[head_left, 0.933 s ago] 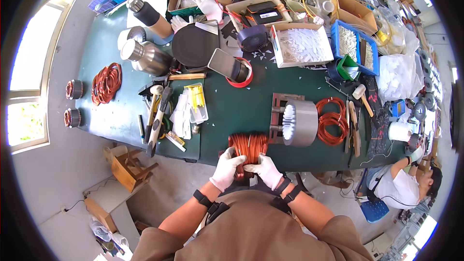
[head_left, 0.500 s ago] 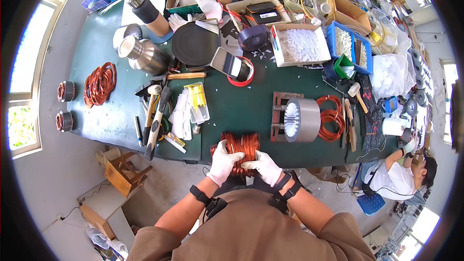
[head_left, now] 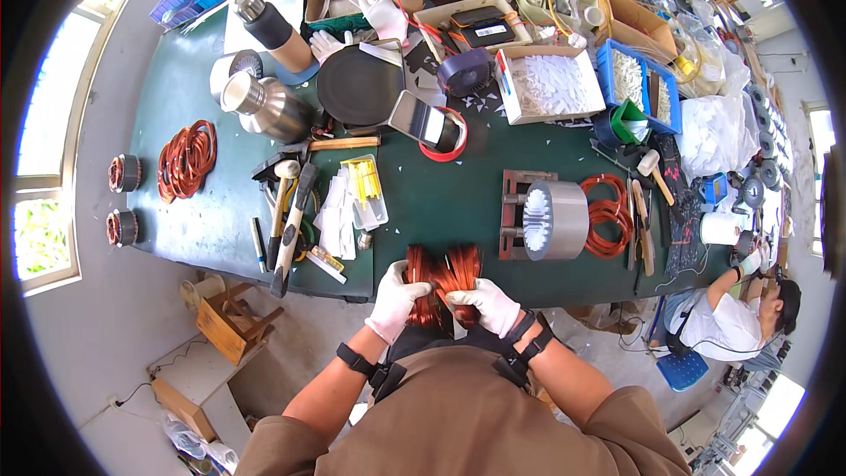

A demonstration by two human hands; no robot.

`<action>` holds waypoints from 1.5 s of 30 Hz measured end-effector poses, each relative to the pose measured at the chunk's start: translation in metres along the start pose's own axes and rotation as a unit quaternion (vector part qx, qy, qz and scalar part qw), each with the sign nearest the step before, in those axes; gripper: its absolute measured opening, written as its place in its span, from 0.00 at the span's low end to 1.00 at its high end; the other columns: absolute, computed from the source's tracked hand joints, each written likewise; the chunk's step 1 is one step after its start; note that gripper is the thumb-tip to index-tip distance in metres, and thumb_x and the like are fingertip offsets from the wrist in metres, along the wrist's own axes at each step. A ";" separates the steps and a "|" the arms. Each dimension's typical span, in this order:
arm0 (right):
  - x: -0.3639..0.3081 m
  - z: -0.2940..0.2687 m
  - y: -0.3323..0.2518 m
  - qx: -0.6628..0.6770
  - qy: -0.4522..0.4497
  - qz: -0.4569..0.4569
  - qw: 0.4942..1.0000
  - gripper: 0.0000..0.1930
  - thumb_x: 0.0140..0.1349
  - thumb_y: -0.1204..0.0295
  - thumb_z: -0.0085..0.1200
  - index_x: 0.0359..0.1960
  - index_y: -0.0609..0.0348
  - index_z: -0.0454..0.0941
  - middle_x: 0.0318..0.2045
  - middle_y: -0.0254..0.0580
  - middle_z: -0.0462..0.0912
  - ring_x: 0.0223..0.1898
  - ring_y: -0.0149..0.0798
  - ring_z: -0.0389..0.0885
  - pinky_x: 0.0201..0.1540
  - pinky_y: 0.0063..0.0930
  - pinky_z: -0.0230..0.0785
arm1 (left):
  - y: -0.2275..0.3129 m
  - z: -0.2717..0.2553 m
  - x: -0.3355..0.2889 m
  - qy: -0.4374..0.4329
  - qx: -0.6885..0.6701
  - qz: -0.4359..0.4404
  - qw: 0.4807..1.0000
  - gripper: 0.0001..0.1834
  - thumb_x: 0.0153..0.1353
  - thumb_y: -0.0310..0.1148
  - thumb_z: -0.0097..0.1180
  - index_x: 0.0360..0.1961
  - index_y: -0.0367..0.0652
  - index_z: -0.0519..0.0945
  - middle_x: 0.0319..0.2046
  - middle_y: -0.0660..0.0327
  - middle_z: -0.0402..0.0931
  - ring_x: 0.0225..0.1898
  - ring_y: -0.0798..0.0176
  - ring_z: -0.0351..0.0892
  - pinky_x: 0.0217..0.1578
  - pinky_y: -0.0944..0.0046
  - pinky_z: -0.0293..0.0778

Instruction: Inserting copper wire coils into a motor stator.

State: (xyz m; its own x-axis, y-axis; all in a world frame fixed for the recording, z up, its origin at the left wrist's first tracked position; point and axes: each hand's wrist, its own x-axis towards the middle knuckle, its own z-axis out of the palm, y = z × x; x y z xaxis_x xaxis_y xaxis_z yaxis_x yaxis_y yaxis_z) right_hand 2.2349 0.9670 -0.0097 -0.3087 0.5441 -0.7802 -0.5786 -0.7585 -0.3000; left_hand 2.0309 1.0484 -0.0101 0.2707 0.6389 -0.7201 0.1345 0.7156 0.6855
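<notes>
Gloved in white, my left hand (head_left: 397, 296) grips the left part of a bundle of copper wire coils (head_left: 426, 275) at the table's near edge. My right hand (head_left: 487, 302), gloved too, has its fingers closed on the right part. Between the hands the bundle is parted into two groups, with a narrow gap at the top. Beyond my right hand a grey stator core (head_left: 557, 220) with white slot liners lies on its side in a metal cradle (head_left: 515, 251). A loop of reddish wire coils (head_left: 608, 217) is just right of the core.
Hammers (head_left: 295, 220), white paper slips and a clear box of yellow sticks (head_left: 366, 189) lie left of centre. More copper coils (head_left: 187, 161) and two small stators (head_left: 124, 174) are far left. A steel flask (head_left: 269, 110) stands behind. A co-worker (head_left: 731, 317) sits at right.
The coil bundle, one compact mass before, has been spread into two groups with a gap between them. My hands have shifted slightly, still gripping it.
</notes>
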 end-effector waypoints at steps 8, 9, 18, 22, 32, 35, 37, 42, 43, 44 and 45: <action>-0.027 -0.017 -0.015 -0.068 -0.059 -0.068 0.994 0.07 0.64 0.74 0.60 0.38 0.66 0.81 0.27 0.41 0.83 0.27 0.35 0.81 0.33 0.30 0.73 | 0.030 -0.036 -0.021 -0.038 -0.135 -0.072 0.987 0.30 0.65 0.20 0.58 0.67 0.31 0.64 0.45 0.52 0.81 0.39 0.61 0.85 0.42 0.58 0.86; -0.033 -0.017 -0.016 -0.054 -0.056 -0.062 0.995 0.07 0.64 0.75 0.59 0.39 0.66 0.80 0.27 0.42 0.82 0.27 0.35 0.81 0.34 0.29 0.73 | 0.034 -0.038 -0.024 -0.035 -0.153 -0.069 0.985 0.31 0.66 0.21 0.58 0.68 0.31 0.63 0.44 0.53 0.82 0.39 0.61 0.85 0.42 0.59 0.86; -0.104 -0.003 -0.045 -0.086 -0.034 -0.056 0.994 0.06 0.67 0.71 0.52 0.36 0.61 0.78 0.23 0.33 0.77 0.24 0.28 0.73 0.30 0.24 0.65 | 0.066 -0.067 -0.038 -0.055 -0.226 0.003 0.972 0.31 0.69 0.25 0.56 0.71 0.33 0.62 0.36 0.59 0.79 0.31 0.69 0.79 0.35 0.70 0.78; -0.136 -0.016 -0.045 -0.190 -0.040 -0.064 0.979 0.07 0.67 0.70 0.55 0.37 0.61 0.78 0.25 0.34 0.80 0.27 0.27 0.78 0.32 0.25 0.72 | 0.083 -0.049 -0.031 -0.055 -0.205 0.011 0.977 0.31 0.68 0.25 0.56 0.71 0.35 0.63 0.35 0.60 0.78 0.29 0.71 0.78 0.31 0.70 0.77; -0.213 -0.070 -0.018 -0.005 0.002 -0.106 0.994 0.06 0.64 0.73 0.54 0.38 0.64 0.76 0.20 0.37 0.74 0.22 0.33 0.70 0.31 0.28 0.64 | 0.068 0.034 0.056 -0.057 0.164 0.158 0.972 0.45 0.50 0.26 0.73 0.70 0.29 0.65 0.58 0.48 0.78 0.59 0.57 0.78 0.61 0.61 0.74; -0.233 -0.072 -0.029 0.048 0.043 -0.150 0.987 0.07 0.62 0.73 0.55 0.39 0.64 0.76 0.19 0.37 0.73 0.23 0.36 0.72 0.33 0.33 0.67 | 0.035 0.019 0.098 0.006 0.134 0.211 0.968 0.42 0.52 0.22 0.69 0.69 0.32 0.65 0.51 0.54 0.80 0.26 0.70 0.76 0.25 0.70 0.73; -0.249 -0.070 -0.043 0.072 0.066 -0.180 0.979 0.09 0.63 0.73 0.57 0.40 0.64 0.76 0.19 0.37 0.72 0.22 0.37 0.72 0.33 0.34 0.67 | 0.002 -0.011 0.126 0.133 0.276 0.367 0.878 0.35 0.52 0.23 0.67 0.64 0.32 0.71 0.44 0.57 0.83 0.28 0.68 0.77 0.30 0.63 0.76; -0.296 -0.098 -0.064 0.054 0.173 -0.273 0.945 0.13 0.59 0.71 0.59 0.42 0.66 0.76 0.14 0.35 0.67 0.18 0.38 0.68 0.29 0.38 0.63 | 0.031 -0.007 0.096 0.210 0.396 0.162 0.879 0.13 0.54 0.27 0.55 0.41 0.34 0.80 0.27 0.47 0.81 0.32 0.44 0.83 0.40 0.52 0.77; -0.301 -0.110 -0.072 0.060 0.157 -0.286 0.943 0.12 0.62 0.73 0.57 0.43 0.68 0.76 0.18 0.38 0.71 0.20 0.39 0.70 0.29 0.37 0.66 | 0.025 -0.005 0.096 0.226 0.410 0.167 0.868 0.11 0.58 0.27 0.56 0.42 0.36 0.78 0.34 0.42 0.82 0.38 0.35 0.82 0.44 0.46 0.77; -0.301 -0.122 -0.085 0.026 0.169 -0.292 0.941 0.10 0.63 0.74 0.56 0.43 0.67 0.75 0.18 0.38 0.71 0.20 0.37 0.70 0.28 0.35 0.65 | 0.011 -0.010 0.100 0.247 0.434 0.218 0.838 0.12 0.59 0.27 0.56 0.44 0.36 0.77 0.36 0.40 0.82 0.40 0.34 0.82 0.45 0.44 0.76; -0.299 -0.127 -0.102 -0.008 0.181 -0.297 0.937 0.09 0.64 0.75 0.54 0.43 0.67 0.75 0.18 0.38 0.72 0.20 0.36 0.70 0.27 0.33 0.65 | -0.006 -0.015 0.105 0.267 0.456 0.267 0.806 0.12 0.60 0.27 0.56 0.45 0.36 0.77 0.38 0.39 0.81 0.42 0.33 0.81 0.46 0.42 0.76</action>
State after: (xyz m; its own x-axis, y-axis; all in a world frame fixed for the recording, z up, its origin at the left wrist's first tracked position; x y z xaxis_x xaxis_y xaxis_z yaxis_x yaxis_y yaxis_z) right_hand 2.4820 0.8367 0.1846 0.3429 0.7164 -0.6076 -0.5546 -0.3677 -0.7465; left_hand 2.0444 1.1159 -0.0913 0.1052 0.9917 -0.0733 0.8461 -0.0506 0.5306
